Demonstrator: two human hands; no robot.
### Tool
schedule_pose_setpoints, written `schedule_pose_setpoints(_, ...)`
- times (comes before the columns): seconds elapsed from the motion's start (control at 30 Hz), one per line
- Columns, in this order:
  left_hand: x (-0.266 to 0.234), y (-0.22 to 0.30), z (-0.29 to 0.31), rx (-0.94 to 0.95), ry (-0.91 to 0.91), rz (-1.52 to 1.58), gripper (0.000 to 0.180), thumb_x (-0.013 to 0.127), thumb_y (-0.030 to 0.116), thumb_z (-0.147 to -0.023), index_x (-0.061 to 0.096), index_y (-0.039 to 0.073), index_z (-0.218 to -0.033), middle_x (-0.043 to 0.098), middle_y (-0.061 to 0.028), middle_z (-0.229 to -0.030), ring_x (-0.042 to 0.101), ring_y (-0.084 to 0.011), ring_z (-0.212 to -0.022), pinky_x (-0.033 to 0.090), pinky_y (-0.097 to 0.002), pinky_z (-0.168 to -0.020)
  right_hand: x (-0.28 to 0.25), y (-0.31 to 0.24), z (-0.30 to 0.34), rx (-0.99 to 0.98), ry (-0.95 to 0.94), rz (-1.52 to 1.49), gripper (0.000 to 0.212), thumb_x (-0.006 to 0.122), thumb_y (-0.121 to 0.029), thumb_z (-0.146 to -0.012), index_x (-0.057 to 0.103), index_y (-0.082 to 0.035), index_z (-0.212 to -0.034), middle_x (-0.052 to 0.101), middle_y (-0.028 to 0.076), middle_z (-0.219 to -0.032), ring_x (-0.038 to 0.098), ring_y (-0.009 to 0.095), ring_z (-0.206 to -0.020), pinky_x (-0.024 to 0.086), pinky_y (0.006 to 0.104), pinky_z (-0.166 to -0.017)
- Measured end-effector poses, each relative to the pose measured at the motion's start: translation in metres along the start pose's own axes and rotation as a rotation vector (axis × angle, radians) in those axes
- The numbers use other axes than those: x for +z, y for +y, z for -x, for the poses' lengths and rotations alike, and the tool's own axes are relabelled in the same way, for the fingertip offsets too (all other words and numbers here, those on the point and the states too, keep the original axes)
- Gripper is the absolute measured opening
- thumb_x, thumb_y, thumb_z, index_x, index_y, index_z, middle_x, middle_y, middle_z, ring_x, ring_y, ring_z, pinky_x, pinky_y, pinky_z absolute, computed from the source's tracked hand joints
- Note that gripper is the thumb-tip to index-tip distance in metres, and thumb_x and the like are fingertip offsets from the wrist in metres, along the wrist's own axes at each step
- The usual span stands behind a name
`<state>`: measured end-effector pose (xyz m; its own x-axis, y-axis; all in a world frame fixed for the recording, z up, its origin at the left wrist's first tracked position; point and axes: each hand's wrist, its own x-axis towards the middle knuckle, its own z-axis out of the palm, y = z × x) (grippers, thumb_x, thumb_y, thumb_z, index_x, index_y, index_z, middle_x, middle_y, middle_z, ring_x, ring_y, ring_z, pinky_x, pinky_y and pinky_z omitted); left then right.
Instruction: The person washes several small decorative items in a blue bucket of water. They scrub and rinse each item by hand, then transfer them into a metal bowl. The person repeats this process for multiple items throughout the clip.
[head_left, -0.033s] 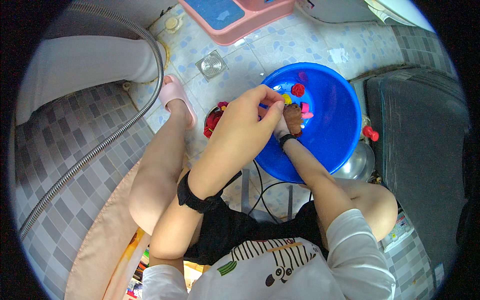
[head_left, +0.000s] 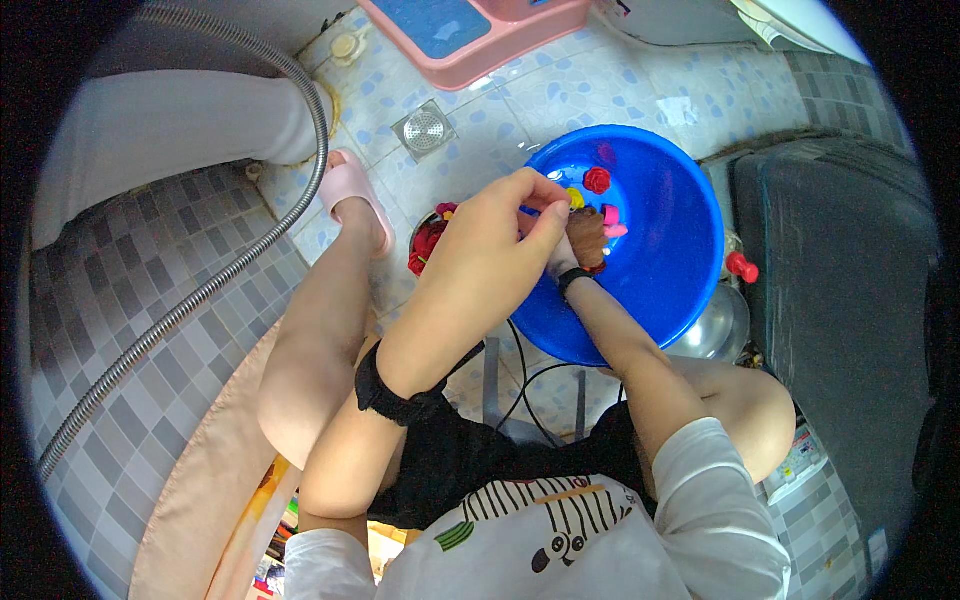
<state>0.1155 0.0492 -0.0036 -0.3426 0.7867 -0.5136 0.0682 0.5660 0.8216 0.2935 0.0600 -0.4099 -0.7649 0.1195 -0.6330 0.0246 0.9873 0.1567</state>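
My left hand [head_left: 512, 228] reaches over the left rim of a blue basin [head_left: 665, 250], its thumb and fingers closed in a pinch. What they hold is hidden or too small to make out. Beneath it is my right hand [head_left: 561, 256], inside the basin, with most of its fingers covered by the left one. A crumpled brown piece that looks like cloth [head_left: 588, 240] lies against the right hand; whether it is gripped does not show. Around it in the basin are a red rose-shaped flower [head_left: 597, 180], a yellow piece [head_left: 575, 198] and a pink piece [head_left: 614, 220].
Left of the basin, partly behind my left forearm, several red flowers [head_left: 427, 243] are gathered. A metal floor drain [head_left: 424, 130] and a pink tub [head_left: 470, 68] lie farther off. A metal shower hose [head_left: 318, 150] hangs at left; a metal bowl [head_left: 722, 325] stands by the basin's right side.
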Motion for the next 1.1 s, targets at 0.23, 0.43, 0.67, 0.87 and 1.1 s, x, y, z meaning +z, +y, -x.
schedule_pose_setpoints(0.23,-0.004,0.001,-0.002,0.036,0.021,0.002,0.024,0.059,0.022,-0.098,0.064,0.002,-0.111,0.068,-0.0028,-0.092,0.059,-0.008,-0.082,0.048,-0.0226,-0.072,0.008,-0.016,-0.02,0.163,0.025,-0.38,0.034,0.044,-0.024,-0.097,0.058,-0.019,-0.128,0.054,0.011,-0.129,0.049,0.033,-0.117,0.038,0.0483,-0.101)
schedule_pose_setpoints(0.43,-0.004,0.0,-0.003,0.058,0.008,0.046,0.025,0.059,0.022,-0.098,0.064,0.001,-0.11,0.069,-0.0045,-0.096,0.063,-0.0108,-0.086,0.05,-0.0247,-0.076,-0.006,0.012,0.014,-0.01,0.354,-0.988,0.039,0.067,-0.027,-0.083,0.063,-0.009,-0.118,0.066,0.013,-0.113,0.058,0.035,-0.11,0.046,0.0442,-0.094)
schedule_pose_setpoints(0.67,0.0,-0.024,-0.01,0.007,-0.024,0.01,0.031,0.058,0.029,-0.098,0.063,0.002,-0.114,0.068,-0.0078,-0.098,0.063,-0.0134,-0.085,0.051,-0.0268,-0.074,-0.101,0.101,0.089,0.065,0.355,-1.354,0.065,0.085,-0.017,-0.066,0.056,-0.004,-0.123,0.065,0.018,-0.112,0.064,0.035,-0.104,0.05,0.0428,-0.09)
schedule_pose_setpoints(0.87,0.026,-0.041,-0.014,-0.123,-0.111,0.053,0.055,0.058,0.046,-0.096,0.054,-0.001,-0.126,0.065,-0.0159,-0.107,0.064,-0.0223,-0.094,0.052,-0.0326,-0.079,-0.17,0.138,0.165,0.096,0.248,-1.614,0.056,0.081,-0.014,-0.07,0.056,-0.005,-0.119,0.066,0.011,-0.104,0.065,0.023,-0.097,0.051,0.0345,-0.085)
schedule_pose_setpoints(1.1,0.071,-0.035,-0.01,-0.083,-0.075,0.35,0.093,0.063,0.063,-0.086,0.032,0.001,-0.148,0.055,-0.023,-0.13,0.057,-0.0298,-0.118,0.048,-0.0385,-0.095,-0.243,0.131,0.208,0.309,0.401,-1.703,0.052,0.079,-0.018,-0.074,0.057,-0.005,-0.119,0.069,0.011,-0.106,0.066,0.024,-0.102,0.052,0.0346,-0.086)
